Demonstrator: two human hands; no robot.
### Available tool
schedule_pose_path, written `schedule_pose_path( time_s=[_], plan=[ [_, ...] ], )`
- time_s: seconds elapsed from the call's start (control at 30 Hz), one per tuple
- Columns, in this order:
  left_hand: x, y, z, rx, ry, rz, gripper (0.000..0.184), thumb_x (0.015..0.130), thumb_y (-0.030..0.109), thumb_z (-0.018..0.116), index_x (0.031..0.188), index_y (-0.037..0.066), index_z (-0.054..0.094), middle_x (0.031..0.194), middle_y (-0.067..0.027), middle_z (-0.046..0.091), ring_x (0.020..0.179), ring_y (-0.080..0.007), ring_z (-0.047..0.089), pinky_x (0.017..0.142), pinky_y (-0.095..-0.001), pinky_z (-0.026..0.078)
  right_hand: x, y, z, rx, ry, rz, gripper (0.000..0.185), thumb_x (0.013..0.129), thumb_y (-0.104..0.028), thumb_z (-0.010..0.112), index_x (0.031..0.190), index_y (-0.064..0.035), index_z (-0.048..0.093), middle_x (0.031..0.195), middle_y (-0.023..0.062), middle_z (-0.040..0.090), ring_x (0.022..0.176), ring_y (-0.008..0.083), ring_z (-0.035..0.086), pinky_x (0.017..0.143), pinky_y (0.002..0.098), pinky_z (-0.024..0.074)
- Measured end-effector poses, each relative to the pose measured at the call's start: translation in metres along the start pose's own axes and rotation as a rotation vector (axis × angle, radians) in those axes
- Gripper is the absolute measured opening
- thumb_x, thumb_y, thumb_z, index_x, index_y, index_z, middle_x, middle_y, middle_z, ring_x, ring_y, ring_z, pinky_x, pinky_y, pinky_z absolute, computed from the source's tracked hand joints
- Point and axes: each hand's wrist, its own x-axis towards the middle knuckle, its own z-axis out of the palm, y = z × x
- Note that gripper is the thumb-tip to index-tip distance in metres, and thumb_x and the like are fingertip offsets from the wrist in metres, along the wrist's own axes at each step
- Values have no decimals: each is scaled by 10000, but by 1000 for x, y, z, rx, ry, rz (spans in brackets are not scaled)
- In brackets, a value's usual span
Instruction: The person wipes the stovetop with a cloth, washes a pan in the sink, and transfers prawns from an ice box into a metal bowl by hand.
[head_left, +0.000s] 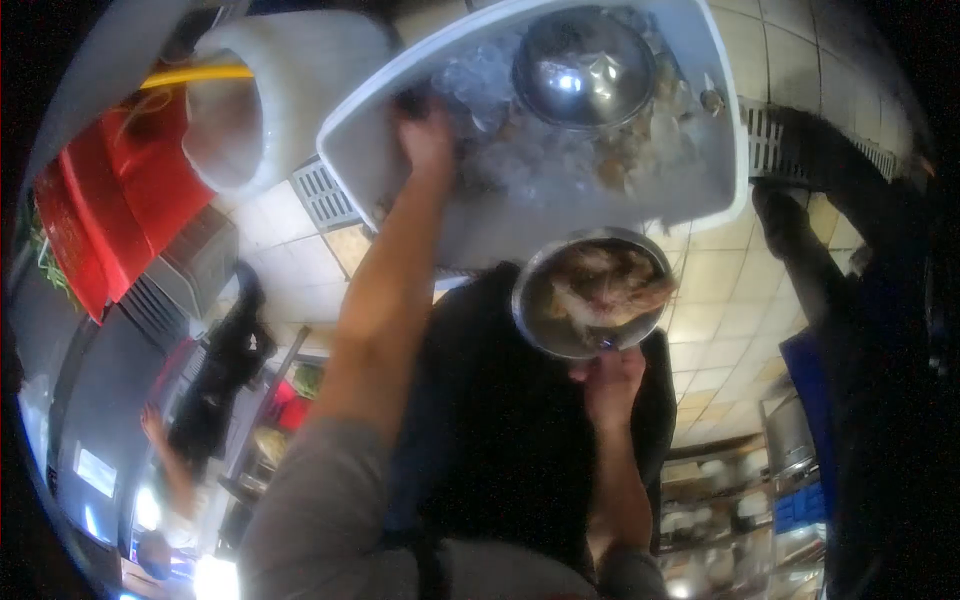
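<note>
A large white tub [735, 150] holds ice [540, 160] and a shiny metal bowl [583, 70]. My left hand [427, 140] is inside the tub at its left side, near the ice; its fingers are blurred, so what they touch cannot be made out. In front of the tub, my right hand [610, 375] grips the near rim of a second metal bowl [535, 325]. Pale and reddish pieces of what looks like raw meat or fish [605, 290] lie in this bowl.
A white barrel-like container [300, 70] and a red bin [130, 190] stand at the left. Floor drains flank the tub. Another person [215, 390] is at lower left. Dark legs [790, 230] show at the right, shelves with dishes [720, 500] at lower right.
</note>
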Motion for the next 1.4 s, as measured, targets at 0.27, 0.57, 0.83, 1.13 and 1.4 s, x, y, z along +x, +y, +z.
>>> schedule_pose_path(
  time_s=[0.27,0.57,0.83,1.13,1.4],
  plan=[
    [29,3,-28,211,-48,53,306,909,179,543,1125,-35,572,1046,-217,641,1013,-370,606,913,-425,458,7,-14,13,-96,36,59,138,931,-70,469,976,40,540,734,91,614,535,131,554,497,255,457],
    [3,78,-81,322,-331,-313,395,918,310,556,1048,-54,638,928,-177,675,796,-253,658,727,-378,518,3,-20,7,-72,48,116,151,936,-83,491,995,38,558,745,73,626,535,114,562,482,243,469],
    [-102,258,-168,-123,-606,-144,383,1020,264,422,1123,-79,559,916,-163,677,792,-196,654,719,-315,534,8,-25,10,-104,39,112,137,910,-49,482,990,42,546,755,84,624,523,113,559,470,236,469],
    [-38,174,-106,-434,-332,-408,408,992,252,491,1241,-71,485,1198,-167,557,1161,-230,512,1014,-378,387,11,-20,10,-72,78,84,128,905,-66,468,954,32,534,717,84,603,512,129,546,468,246,460],
    [25,21,-20,667,-411,77,498,984,345,328,1132,-78,546,1127,-327,564,977,-468,581,832,-505,472,10,-17,10,-69,66,79,139,921,-88,476,953,31,541,700,79,596,515,124,544,466,246,447]
  ],
)
